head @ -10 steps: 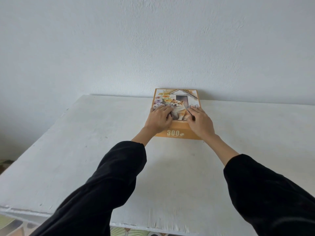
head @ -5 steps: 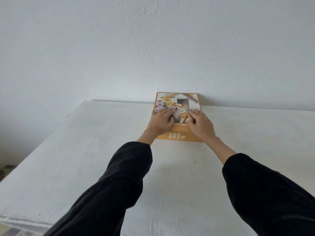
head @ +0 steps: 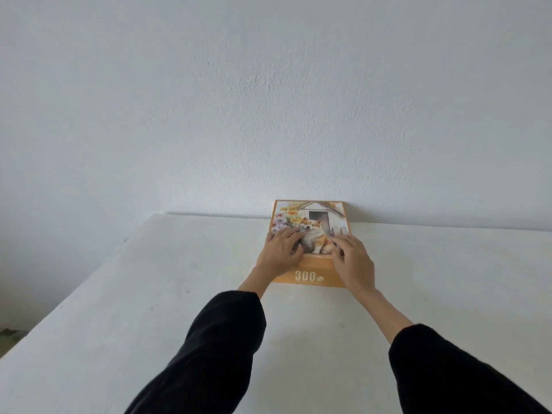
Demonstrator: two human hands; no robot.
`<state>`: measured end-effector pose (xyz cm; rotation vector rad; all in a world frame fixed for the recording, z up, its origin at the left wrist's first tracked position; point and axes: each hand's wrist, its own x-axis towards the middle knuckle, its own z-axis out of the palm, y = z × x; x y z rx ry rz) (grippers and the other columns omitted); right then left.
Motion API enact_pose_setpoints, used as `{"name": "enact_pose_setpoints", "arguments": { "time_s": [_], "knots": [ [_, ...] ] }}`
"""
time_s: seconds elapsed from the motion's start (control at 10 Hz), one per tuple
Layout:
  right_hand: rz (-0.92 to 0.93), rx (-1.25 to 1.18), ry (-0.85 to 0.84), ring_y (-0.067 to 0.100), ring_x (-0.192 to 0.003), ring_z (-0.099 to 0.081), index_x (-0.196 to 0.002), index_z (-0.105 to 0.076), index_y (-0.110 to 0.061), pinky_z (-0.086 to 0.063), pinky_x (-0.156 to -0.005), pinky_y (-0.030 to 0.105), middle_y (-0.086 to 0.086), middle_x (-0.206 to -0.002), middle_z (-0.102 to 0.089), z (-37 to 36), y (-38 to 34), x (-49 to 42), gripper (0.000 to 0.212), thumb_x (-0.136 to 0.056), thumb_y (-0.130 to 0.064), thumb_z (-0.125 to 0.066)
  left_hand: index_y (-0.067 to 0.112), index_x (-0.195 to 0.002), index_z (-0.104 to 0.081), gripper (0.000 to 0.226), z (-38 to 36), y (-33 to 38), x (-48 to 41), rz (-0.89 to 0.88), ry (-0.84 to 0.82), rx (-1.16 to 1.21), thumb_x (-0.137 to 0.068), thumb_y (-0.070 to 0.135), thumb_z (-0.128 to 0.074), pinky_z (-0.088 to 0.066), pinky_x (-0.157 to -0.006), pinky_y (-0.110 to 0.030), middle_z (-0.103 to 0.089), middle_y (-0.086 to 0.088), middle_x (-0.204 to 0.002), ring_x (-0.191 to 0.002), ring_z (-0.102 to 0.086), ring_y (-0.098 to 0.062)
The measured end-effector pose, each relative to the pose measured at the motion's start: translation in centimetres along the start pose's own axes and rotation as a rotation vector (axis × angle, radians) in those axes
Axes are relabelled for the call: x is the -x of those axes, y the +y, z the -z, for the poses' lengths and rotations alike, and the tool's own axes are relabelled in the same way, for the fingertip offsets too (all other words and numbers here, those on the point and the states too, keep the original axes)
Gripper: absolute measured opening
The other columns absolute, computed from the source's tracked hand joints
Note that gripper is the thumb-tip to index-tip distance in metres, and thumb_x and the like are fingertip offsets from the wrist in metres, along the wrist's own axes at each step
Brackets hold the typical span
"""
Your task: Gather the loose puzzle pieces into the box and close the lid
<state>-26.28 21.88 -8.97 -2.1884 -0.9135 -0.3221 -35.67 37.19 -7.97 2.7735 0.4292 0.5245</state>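
An orange puzzle box (head: 310,218) with a dog picture and "300" on its lid lies flat at the far edge of the white table (head: 149,294), against the wall, lid on. My left hand (head: 279,252) rests palm down on the lid's left half, fingers straight. On the right half my right hand (head: 352,259) presses flat the same way. No loose puzzle pieces show anywhere in view.
A plain white wall (head: 268,100) rises directly behind the box. The table's left edge runs diagonally toward me, with a bit of patterned floor (head: 9,336) beyond it.
The view has tilted upward, so the box and my hands sit lower in the frame. Both hands stay flat on the lid.
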Motion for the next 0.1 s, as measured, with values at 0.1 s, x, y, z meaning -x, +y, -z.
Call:
{"name": "enact_pose_setpoints", "arguments": {
  "time_s": [0.1],
  "knots": [
    [-0.04,-0.149,0.026,0.021,-0.128,-0.037,-0.127,-0.051,-0.015,-0.043,-0.089,0.032,0.006,-0.135,-0.045,0.69,0.14,4.04,0.036,-0.091,-0.015,-0.051,0.015,-0.121,-0.06,0.03,0.39,1.31,2.4,-0.059,0.06,0.134,-0.095,0.019,-0.046,-0.033,-0.105,-0.033,-0.056,0.0,-0.129,-0.123,-0.048,-0.016]
  ]
}}
